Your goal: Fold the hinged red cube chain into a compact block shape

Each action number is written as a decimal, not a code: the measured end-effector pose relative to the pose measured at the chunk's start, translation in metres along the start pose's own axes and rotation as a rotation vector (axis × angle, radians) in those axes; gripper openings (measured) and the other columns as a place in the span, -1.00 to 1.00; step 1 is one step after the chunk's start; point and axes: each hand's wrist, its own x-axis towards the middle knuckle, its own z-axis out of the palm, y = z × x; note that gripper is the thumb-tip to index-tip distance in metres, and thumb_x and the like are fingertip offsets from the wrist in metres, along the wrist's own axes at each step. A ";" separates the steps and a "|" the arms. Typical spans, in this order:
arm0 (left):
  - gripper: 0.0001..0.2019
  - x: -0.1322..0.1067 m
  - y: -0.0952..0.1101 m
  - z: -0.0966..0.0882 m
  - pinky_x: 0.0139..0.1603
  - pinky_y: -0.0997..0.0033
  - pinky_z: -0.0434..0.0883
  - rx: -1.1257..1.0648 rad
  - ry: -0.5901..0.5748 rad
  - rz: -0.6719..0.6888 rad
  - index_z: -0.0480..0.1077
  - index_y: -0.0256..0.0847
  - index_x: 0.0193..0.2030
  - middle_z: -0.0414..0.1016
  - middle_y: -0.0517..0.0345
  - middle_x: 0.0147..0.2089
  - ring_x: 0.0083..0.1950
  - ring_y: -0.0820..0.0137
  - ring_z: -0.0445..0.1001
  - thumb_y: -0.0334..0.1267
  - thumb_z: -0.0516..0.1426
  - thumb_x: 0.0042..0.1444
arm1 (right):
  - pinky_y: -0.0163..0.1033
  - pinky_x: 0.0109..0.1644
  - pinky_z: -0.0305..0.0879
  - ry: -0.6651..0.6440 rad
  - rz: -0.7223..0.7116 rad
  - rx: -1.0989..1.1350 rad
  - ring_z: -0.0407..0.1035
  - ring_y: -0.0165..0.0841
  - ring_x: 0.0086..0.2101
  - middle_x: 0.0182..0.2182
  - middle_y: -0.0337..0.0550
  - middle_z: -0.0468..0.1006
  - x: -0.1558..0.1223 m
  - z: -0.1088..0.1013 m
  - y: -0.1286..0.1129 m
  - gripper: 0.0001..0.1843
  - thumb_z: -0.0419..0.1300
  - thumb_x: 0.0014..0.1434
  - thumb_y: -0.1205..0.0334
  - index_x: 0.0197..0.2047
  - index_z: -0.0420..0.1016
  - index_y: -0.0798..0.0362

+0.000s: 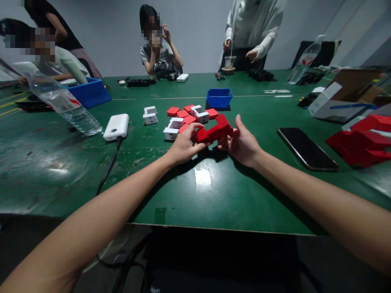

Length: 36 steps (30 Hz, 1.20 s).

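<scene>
Both hands hold a red folded box piece just above the green table. My left hand pinches its left end, fingers curled round it. My right hand grips its right end, thumb up against the edge. Behind the piece lies a cluster of small red and white boxes, with two white ones set apart to the left. A small blue bin stands behind the cluster.
A black phone lies to the right, with a red box stack and cardboard cartons beyond. A white power bank with cable, a tilted water bottle and a blue tray are at left. Other people are at the far edge.
</scene>
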 end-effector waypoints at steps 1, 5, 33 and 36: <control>-0.51 -0.001 0.001 -0.001 -0.25 0.42 0.39 0.069 0.016 0.045 0.23 -0.22 0.11 0.50 0.11 -0.19 -0.29 0.44 0.46 -0.29 0.27 0.05 | -0.26 -0.42 0.34 -0.014 0.013 -0.008 0.40 -0.38 -0.57 -0.59 -0.18 0.51 -0.001 0.000 -0.001 -0.31 0.02 0.16 -0.47 -0.39 0.51 0.03; -0.49 -0.004 0.002 -0.004 -0.30 0.44 0.35 0.312 0.078 0.180 0.19 -0.14 0.12 0.47 0.21 -0.24 -0.36 0.47 0.39 -0.45 0.18 0.02 | -0.24 -0.42 0.33 -0.072 0.042 -0.045 0.43 -0.35 -0.54 -0.51 -0.16 0.58 -0.005 0.002 -0.003 -0.36 0.06 0.18 -0.43 -0.35 0.54 0.02; -0.53 -0.002 0.015 -0.005 -0.40 0.46 0.24 0.151 0.001 -0.036 0.34 -0.26 -0.46 0.41 0.15 -0.49 -0.44 0.44 0.36 -0.03 -0.10 0.36 | -0.29 -0.15 0.45 -0.076 -0.077 -0.048 0.51 -0.43 -0.32 -0.29 -0.16 0.67 -0.003 0.005 0.011 -0.77 0.44 0.02 0.32 -0.19 0.64 0.05; -0.57 -0.002 0.015 -0.005 -0.41 0.48 0.20 0.172 -0.050 -0.002 0.36 -0.28 -0.46 0.38 0.19 -0.51 -0.46 0.47 0.32 -0.05 -0.04 0.32 | -0.30 -0.24 0.44 -0.066 -0.122 -0.077 0.50 -0.42 -0.35 -0.30 -0.18 0.65 -0.002 0.004 0.012 -0.63 0.52 -0.10 0.20 -0.19 0.62 0.05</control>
